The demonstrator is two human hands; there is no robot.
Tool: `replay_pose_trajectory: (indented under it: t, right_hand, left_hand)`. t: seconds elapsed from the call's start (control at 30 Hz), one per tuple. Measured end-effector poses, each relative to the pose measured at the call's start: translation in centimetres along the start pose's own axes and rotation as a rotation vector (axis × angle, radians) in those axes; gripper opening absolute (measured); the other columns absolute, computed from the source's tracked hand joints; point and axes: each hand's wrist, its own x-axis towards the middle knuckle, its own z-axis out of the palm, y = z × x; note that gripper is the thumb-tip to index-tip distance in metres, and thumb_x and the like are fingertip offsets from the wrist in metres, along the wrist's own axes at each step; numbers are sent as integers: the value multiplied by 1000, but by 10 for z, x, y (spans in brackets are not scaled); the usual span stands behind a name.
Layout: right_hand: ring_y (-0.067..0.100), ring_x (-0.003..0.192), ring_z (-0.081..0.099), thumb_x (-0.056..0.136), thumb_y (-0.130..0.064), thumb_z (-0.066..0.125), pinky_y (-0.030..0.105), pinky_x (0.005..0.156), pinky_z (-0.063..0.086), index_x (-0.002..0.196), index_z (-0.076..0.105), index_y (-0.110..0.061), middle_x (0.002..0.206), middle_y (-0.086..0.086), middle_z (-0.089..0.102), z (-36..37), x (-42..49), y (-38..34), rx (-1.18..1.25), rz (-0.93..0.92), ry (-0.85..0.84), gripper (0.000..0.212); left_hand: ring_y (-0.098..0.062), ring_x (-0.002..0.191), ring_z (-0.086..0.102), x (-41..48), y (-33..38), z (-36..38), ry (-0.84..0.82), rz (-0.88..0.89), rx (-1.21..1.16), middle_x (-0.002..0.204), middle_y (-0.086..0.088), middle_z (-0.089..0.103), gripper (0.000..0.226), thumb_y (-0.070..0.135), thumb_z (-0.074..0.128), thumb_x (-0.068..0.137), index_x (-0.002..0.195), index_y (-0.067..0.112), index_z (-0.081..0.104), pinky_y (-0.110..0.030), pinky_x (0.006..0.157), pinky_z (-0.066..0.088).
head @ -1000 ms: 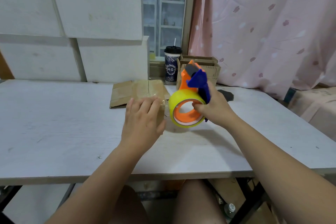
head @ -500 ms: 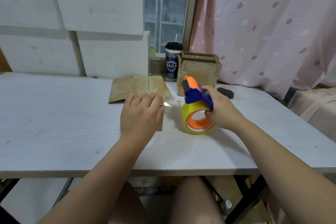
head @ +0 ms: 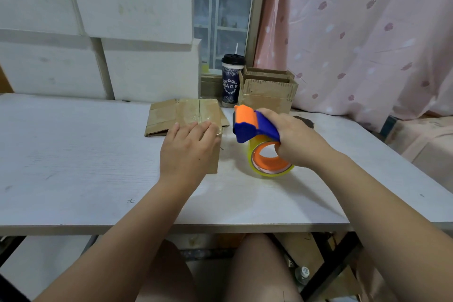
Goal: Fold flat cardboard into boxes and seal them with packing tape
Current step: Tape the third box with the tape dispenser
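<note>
A small folded cardboard box (head: pixel 212 157) stands on the white table (head: pixel 73 154), mostly hidden under my left hand (head: pixel 187 152), which lies flat on its taped top with fingers spread. Just right of it, my right hand (head: pixel 297 141) grips a tape dispenser (head: pixel 255 127) with a blue and orange handle; its yellow tape roll (head: pixel 269 163) rests on the table. Behind the box lies flat cardboard (head: pixel 171 115) with shiny tape across it.
Two open cardboard boxes (head: pixel 268 92) stand at the back by the window, with a dark lidded cup (head: pixel 231 81) left of them. A dark small object (head: pixel 305 121) lies behind my right hand. White foam blocks line the back left; a pink curtain hangs right.
My right hand has brought the tape dispenser down and to the right, away from the box, until the roll rests on the table. My left hand has stayed pressed on the box top.
</note>
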Motion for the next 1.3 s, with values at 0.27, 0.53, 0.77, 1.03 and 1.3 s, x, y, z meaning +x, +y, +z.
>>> replay_pose_trajectory:
  t: [0.27,0.53,0.77,1.03,1.3]
  right_hand:
    - [20,89,51,79,6,52,26,67,39,144,27,-35,110,1,54,-15,3,9,162,101,-80,81]
    - [15,100,41,76,7,51,28,82,35,143,31,-38,123,-2,52,-6,-21,23,112,43,-116,82]
    - [19,95,44,80,-8,55,34,81,44,144,16,-50,103,-3,43,-6,-22,16,6,11,-165,86]
    - [25,95,50,81,-21,48,39,78,48,142,10,-56,100,-1,43,-16,-13,-1,-216,-15,-203,80]
    - [28,108,47,86,-20,46,36,80,31,142,28,-48,97,0,38,-46,12,-40,-472,-69,-235,66]
  left_hand:
    - [-26,85,69,4,-4,-1,-37,7,-2,95,-3,73,13,18,71,81,93,13,72,-33,73,46]
    - [-23,85,70,4,-6,-1,11,24,-11,97,-1,73,25,28,51,90,94,14,73,-33,74,50]
    - [-27,93,65,-1,2,-2,-96,-11,-16,103,-6,70,38,32,68,73,104,10,66,-46,86,46]
    - [-35,82,62,11,28,-10,-273,-174,62,91,-12,65,56,38,86,53,97,14,63,-63,88,42]
    - [-34,73,59,12,30,-4,-244,-176,111,85,-12,61,46,23,88,50,85,16,59,-64,84,44]
